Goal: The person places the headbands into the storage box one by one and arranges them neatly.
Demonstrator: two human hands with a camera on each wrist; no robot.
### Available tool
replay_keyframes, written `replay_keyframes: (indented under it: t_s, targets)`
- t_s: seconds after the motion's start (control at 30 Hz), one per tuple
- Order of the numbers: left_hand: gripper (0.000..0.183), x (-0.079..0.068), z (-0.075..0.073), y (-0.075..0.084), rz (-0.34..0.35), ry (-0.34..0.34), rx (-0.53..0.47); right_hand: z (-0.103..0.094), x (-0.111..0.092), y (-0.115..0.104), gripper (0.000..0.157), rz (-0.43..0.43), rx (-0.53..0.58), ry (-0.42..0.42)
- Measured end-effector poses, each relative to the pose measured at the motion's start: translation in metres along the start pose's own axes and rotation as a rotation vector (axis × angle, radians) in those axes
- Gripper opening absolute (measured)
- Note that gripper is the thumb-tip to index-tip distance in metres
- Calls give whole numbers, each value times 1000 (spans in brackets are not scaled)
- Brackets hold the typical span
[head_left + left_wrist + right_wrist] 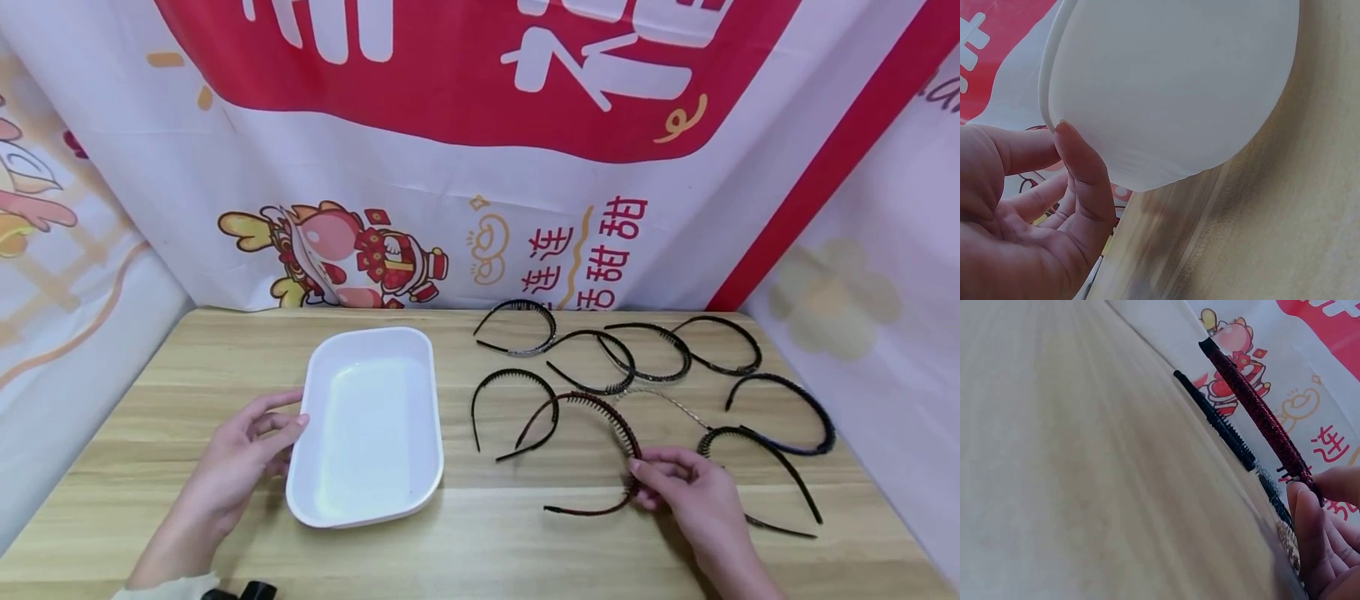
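Note:
A white plastic tray (pixel 365 523), rectangular with rounded corners, stands left of the table's middle. My left hand (pixel 251 442) is at its left side, thumb and forefinger pinching the rim; the left wrist view shows the tray's smooth outer wall (pixel 1179 81) right at the thumb. With thumb and fingertips, my right hand (pixel 686 492) grips a dark red toothed headband (pixel 611 417) by its right side. Glittery red covering shows on that headband (pixel 1260 415) in the right wrist view, along with its black tip.
Several black toothed headbands, one of them a blue-black headband (pixel 813 417), lie spread over the right half of the wooden table (pixel 480 550). Among them is a thin braided band (pixel 678 404). A printed cloth (pixel 450 167) hangs behind. Near the left sleeve is a small black object (pixel 258 590).

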State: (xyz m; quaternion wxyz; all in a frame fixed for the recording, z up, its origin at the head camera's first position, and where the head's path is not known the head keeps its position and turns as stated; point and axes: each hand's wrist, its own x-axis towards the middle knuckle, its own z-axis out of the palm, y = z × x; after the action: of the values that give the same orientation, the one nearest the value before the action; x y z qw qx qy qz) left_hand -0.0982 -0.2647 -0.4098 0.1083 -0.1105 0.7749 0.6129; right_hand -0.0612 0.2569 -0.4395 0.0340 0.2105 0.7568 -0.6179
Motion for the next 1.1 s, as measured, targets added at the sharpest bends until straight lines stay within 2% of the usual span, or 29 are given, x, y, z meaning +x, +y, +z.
replay_keyframes:
  t_s: [0.2, 0.47, 1.1]
  targets:
    - [62, 0, 0, 0, 6, 1, -9, 6, 5, -7, 46, -12, 37, -8]
    - [61, 1, 2, 1, 0, 3, -21, 15, 9, -12, 47, -24, 34, -11]
    - [63, 0, 2, 0, -10, 16, -27, 39, 8, -24, 38, -56, 121, -44]
